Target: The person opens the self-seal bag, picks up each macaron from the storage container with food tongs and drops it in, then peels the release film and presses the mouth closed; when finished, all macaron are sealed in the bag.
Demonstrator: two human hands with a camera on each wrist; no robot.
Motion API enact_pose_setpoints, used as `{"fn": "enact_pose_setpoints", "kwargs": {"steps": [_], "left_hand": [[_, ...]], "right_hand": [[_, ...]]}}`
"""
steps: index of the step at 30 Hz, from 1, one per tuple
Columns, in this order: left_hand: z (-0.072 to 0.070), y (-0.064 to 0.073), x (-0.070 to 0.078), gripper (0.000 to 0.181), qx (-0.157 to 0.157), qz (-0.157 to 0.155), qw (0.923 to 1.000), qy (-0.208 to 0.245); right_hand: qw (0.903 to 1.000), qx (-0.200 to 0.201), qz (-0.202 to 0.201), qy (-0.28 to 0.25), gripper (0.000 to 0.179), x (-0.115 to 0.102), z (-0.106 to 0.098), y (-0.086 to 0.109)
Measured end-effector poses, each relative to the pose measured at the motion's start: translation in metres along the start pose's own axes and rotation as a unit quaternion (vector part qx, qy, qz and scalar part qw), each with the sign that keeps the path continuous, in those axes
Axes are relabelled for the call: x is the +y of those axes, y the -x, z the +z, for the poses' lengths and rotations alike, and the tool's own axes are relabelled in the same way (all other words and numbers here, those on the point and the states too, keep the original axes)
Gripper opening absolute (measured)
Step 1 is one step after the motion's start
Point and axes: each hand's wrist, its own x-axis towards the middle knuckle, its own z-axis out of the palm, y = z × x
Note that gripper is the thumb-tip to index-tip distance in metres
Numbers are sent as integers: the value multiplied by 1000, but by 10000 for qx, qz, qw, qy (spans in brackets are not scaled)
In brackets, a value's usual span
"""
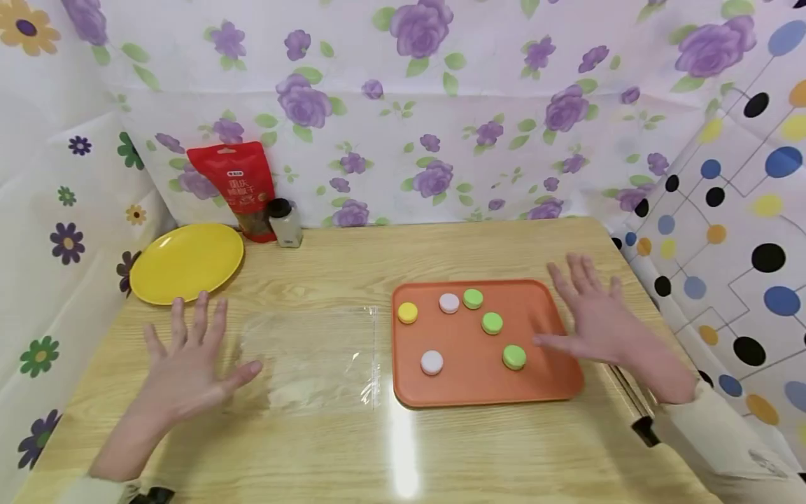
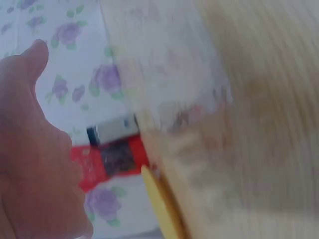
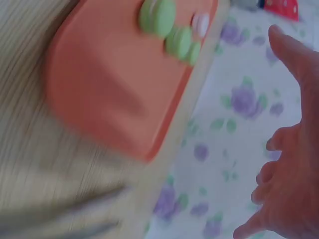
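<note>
My left hand (image 1: 185, 374) hovers with fingers spread beside a flat, clear plastic bag (image 1: 308, 360) and holds nothing. My right hand (image 1: 598, 318) is held out over the right end of an orange tray (image 1: 456, 388), its fingers spread too. On the tray lie a yellow macaron (image 1: 407, 313), a pale pink macaron (image 1: 449, 303), a white macaron (image 1: 432, 362) and three green macarons (image 1: 514, 357). In the right wrist view the right thumb (image 3: 289, 47) stretches away from the other fingers.
A yellow plate (image 1: 189, 262) sits at the back left. Against the flowered cloth stand a red pouch (image 1: 238, 185) and a black-capped bottle (image 1: 286, 224). Two thin metal prongs (image 1: 630, 392) lie right of the tray, partly under the right forearm. Patterned cloth (image 1: 749, 210) encloses the table sides.
</note>
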Motion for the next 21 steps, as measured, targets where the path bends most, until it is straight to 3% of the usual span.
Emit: {"fn": "enact_pose_setpoints", "kwargs": {"steps": [4,9,13,17,21], "left_hand": [[13,-11,20,101,-59,196,9994,282],[41,-23,48,76,-97,443,9961,751],[63,-32,63,62,87,568,9914,1178],[77,-39,65,60,272,646,9851,1569],[83,-40,61,67,188,737,9827,1689]], "right_hand": [[9986,16,-508,-114,113,-43,16,-23],[9917,-257,-1247,-179,92,-109,40,-57],[9827,-555,-1754,206,78,-156,59,-83],[9749,-1020,-1876,634,78,-193,79,-103],[9738,-1268,-1726,762,86,-215,96,-112]]}}
